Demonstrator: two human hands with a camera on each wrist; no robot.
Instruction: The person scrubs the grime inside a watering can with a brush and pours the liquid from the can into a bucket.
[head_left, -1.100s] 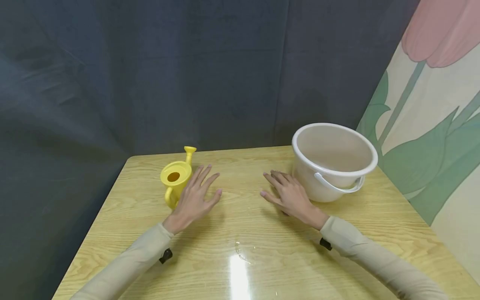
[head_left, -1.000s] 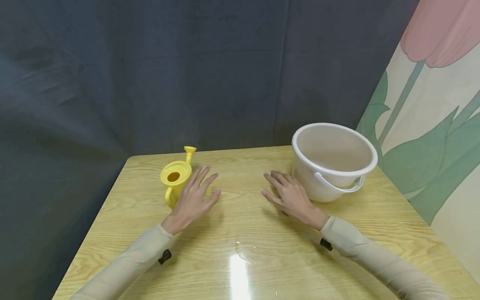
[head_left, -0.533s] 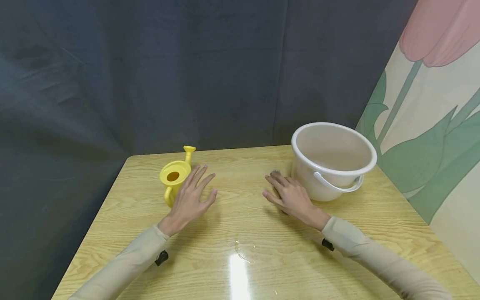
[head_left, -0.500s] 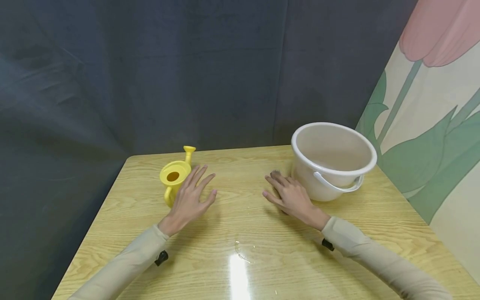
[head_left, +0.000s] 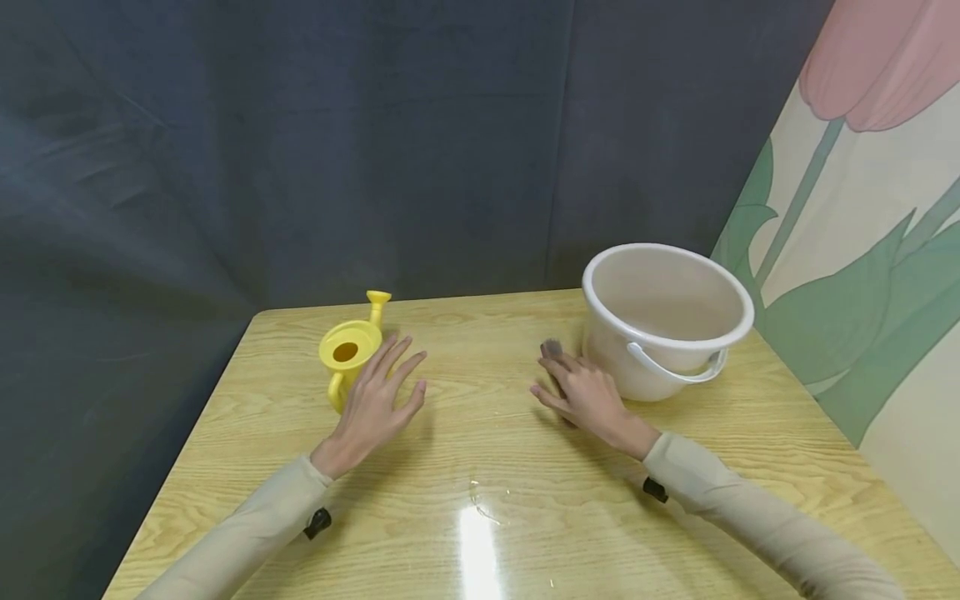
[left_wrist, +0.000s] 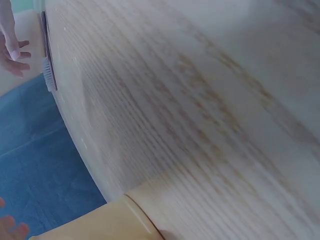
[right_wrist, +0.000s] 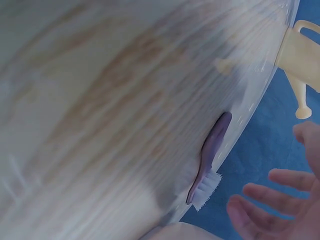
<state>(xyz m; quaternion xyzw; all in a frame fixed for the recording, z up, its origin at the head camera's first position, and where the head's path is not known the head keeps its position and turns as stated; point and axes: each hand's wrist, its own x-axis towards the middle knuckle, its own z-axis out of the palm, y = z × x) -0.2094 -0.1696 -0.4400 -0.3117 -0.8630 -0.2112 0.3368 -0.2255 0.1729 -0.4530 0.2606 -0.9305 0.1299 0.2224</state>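
Note:
My left hand (head_left: pixel 371 408), fingers spread, hovers right beside a yellow watering can (head_left: pixel 352 343) and overlaps its side in the head view. Over a brush (right_wrist: pixel 212 145) hangs my right hand (head_left: pixel 588 398) with relaxed fingers. The brush has a purple handle and pale bristles (right_wrist: pixel 207 191). It lies on the table, and the right wrist view shows a gap between it and the fingers (right_wrist: pixel 280 195). From the head, only its bristle end (head_left: pixel 552 347) and a bit of handle show past the hand. A white bucket (head_left: pixel 637 367) stands just right of that hand.
The wooden table (head_left: pixel 465 400) is glossy, with a few wet-looking marks (head_left: pixel 483 507) near its front middle. Behind it hangs a dark curtain (head_left: pixel 420 150). A wall painted with a tulip (head_left: pixel 862 67) rises on the right. The bucket's handle (head_left: pixel 675 373) hangs down in front.
My left hand has drifted slightly left and toward me. My right hand has shifted a little right, so more of the brush's bristles show. The can and bucket stay put.

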